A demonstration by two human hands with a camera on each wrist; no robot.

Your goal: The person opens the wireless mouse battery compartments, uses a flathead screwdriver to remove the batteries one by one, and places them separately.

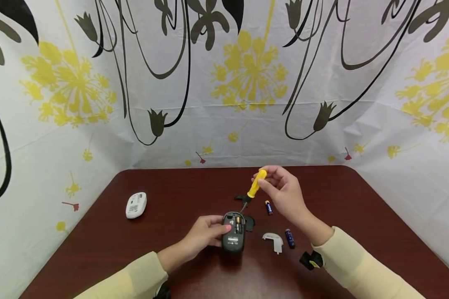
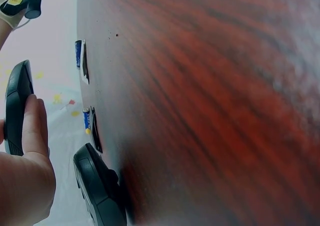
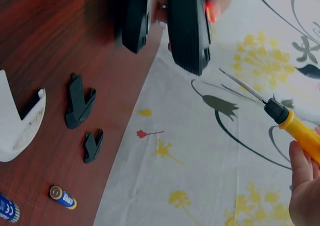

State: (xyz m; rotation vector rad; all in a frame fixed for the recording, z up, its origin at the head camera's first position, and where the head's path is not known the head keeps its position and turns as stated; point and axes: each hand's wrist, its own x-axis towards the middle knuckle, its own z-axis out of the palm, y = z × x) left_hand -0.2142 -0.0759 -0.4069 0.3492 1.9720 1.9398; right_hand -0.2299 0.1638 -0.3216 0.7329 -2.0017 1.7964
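Observation:
My left hand (image 1: 207, 232) holds a dark computer mouse (image 1: 233, 241) raised over the table, underside facing up, thumb on its label side. Its battery bay lies uncovered with a battery (image 1: 238, 225) inside. A yellow-handled screwdriver (image 1: 256, 183) is pinched by the handle in my right hand (image 1: 284, 191). The metal shaft slants down, its tip close to the mouse's far end; the right wrist view shows a gap between them. Beneath the held mouse, a second black mouse (image 2: 100, 191) rests on the table, hidden in the head view.
A white mouse (image 1: 136, 205) lies upside down at the left. Right of the hands are two black covers, one nearer (image 1: 250, 223) and one farther (image 1: 241, 198), a white cover (image 1: 275, 242), and two blue batteries, one far (image 1: 268, 207) and one near (image 1: 289, 238). Patterned cloth hangs behind the table.

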